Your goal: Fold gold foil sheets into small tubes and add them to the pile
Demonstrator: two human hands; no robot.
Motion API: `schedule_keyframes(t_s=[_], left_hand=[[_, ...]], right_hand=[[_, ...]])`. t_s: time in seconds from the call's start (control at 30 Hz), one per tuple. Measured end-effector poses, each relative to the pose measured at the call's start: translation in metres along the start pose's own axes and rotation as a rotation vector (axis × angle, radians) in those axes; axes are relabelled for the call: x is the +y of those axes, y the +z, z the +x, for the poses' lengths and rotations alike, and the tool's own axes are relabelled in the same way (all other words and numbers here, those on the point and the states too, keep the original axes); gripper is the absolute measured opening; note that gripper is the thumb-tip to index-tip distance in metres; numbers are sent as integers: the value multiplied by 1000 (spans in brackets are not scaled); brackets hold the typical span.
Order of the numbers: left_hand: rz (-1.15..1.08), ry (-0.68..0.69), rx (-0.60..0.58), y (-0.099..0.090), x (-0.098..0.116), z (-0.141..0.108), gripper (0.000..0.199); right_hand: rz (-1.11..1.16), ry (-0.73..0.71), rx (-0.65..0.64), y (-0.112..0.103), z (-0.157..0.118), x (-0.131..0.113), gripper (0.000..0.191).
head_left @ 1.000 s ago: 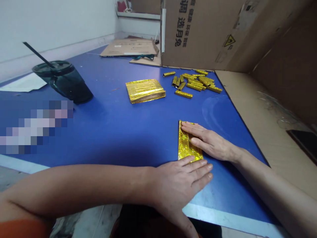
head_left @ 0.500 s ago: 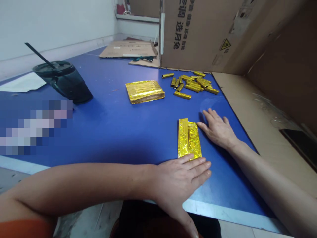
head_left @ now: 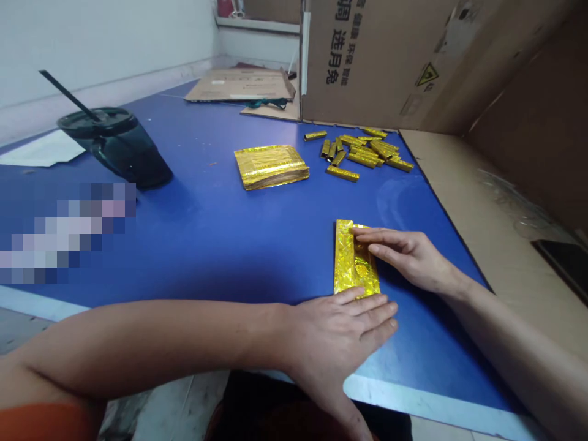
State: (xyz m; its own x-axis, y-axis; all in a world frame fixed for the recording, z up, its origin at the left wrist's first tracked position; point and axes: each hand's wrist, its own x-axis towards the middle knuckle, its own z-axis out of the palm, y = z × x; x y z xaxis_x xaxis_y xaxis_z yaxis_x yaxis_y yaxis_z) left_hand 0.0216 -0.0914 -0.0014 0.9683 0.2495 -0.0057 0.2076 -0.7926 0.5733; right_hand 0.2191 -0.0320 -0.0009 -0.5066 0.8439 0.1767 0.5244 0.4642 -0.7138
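Note:
A partly folded sheet of gold foil paper [head_left: 344, 260] lies on the blue table, with a raised crease running lengthwise down its middle. My left hand [head_left: 337, 337] rests flat across its near end, fingers spread and hiding that edge. Over the right half of the sheet is my right hand [head_left: 416, 260], its fingers stretched out and fingertips at the crease near the far end. Farther back sits a stack of flat gold foil sheets [head_left: 271, 165]. To the right of the stack, several small folded gold paper pieces [head_left: 367, 152] lie in a loose pile.
A dark cup with a straw [head_left: 124, 147] stands at the left on the blue table [head_left: 206, 245]. White paper [head_left: 43, 150] lies behind it. A large cardboard box [head_left: 367, 67] walls off the back right, and flattened cardboard [head_left: 239, 84] lies at the back.
My right hand has moved left from beside the gold sheet onto its right half, fingertips now at the crease. My left hand stays on the near end. The view has shifted slightly.

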Motion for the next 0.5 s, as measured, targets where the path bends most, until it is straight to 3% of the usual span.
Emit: schedule_keyframes(t_s=[0.13, 0.3, 0.33, 0.5], left_hand=[[-118, -7, 52, -8, -3, 2, 89], [-122, -71, 304, -34, -19, 6, 27], [-59, -105, 328, -39, -24, 6, 23], [238, -72, 114, -49, -42, 2, 30]], right_hand=[[-85, -35, -117, -4, 0, 2, 26], [-265, -116, -183, 1, -2, -6, 30], [-282, -130, -193, 2, -2, -6, 30], [-325, -165, -217, 1, -2, -3, 32]])
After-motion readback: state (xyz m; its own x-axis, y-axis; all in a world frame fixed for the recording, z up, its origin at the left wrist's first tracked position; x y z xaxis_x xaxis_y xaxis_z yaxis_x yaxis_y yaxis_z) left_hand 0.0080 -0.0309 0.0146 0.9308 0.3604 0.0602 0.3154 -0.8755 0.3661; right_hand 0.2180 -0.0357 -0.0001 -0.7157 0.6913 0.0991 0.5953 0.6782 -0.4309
